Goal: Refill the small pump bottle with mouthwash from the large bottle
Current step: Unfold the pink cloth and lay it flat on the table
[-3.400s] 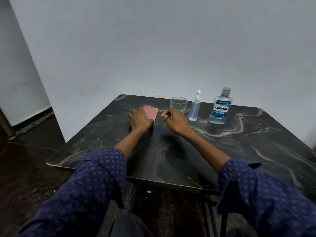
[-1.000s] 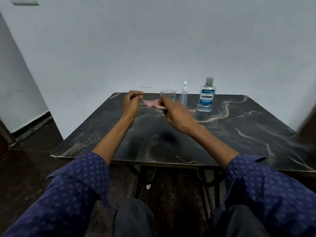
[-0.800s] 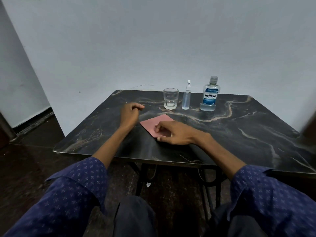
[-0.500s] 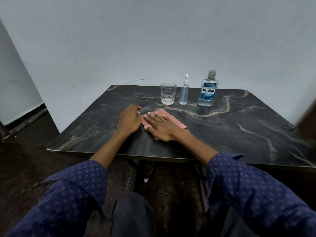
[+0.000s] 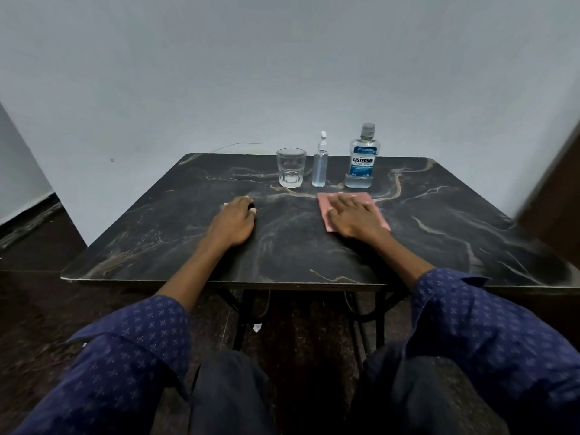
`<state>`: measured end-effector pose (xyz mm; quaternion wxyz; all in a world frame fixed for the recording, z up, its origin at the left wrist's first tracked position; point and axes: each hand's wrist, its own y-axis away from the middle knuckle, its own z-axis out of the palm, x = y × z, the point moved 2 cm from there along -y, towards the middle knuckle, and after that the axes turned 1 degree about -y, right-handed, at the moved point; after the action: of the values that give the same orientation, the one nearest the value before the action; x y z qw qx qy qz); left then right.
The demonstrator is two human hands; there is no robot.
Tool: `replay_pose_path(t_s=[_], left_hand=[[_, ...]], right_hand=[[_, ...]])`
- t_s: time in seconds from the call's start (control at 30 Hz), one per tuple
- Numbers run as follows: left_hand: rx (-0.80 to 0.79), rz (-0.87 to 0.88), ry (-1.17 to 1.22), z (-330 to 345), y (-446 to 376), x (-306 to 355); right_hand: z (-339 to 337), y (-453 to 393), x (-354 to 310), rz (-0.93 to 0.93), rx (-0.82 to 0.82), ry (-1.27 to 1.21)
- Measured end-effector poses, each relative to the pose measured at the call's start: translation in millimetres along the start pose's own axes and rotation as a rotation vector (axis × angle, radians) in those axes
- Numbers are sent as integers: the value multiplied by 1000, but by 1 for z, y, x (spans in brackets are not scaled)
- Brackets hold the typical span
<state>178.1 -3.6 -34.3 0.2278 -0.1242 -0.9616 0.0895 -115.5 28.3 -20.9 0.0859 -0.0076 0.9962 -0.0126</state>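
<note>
Large bottle (image 5: 361, 158): label reads "LISTERINE COOL MINT"; upright, capped, at table's (image 5: 188, 246) far edge. Small pump bottle (image 5: 319, 163): just beside it, beyond both hands. Right hand (image 5: 353, 218): flat, fingers spread on pink cloth (image 5: 323, 204). Left hand (image 5: 233, 222): loosely curled, resting on table, holding nothing.

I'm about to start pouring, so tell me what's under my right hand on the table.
A pink cloth lies flat under the right hand, on the table. Anything beneath the cloth is covered.
</note>
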Motion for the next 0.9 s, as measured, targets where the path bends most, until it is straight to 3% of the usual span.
replay_pose_path(t_s=[0.13,0.27,0.4,0.6,0.73,0.9], left_hand=[[13,2,-2,2,-1,2],[34,-12,15,2,-3,2],[36,-31,64,1,-2,3],[155,-84,309,-7,1,6],[139,-31,329,-7,5,9],[15,99,62,-3,8,18]], right_hand=[[-7,17,37,323,29,-74],[-7,17,24,375,0,-120],[15,5,-46,221,-43,-108],[38,-4,-167,-210,-105,-47],[40,12,-167,-280,-110,-54],[21,34,-104,-177,-138,-68]])
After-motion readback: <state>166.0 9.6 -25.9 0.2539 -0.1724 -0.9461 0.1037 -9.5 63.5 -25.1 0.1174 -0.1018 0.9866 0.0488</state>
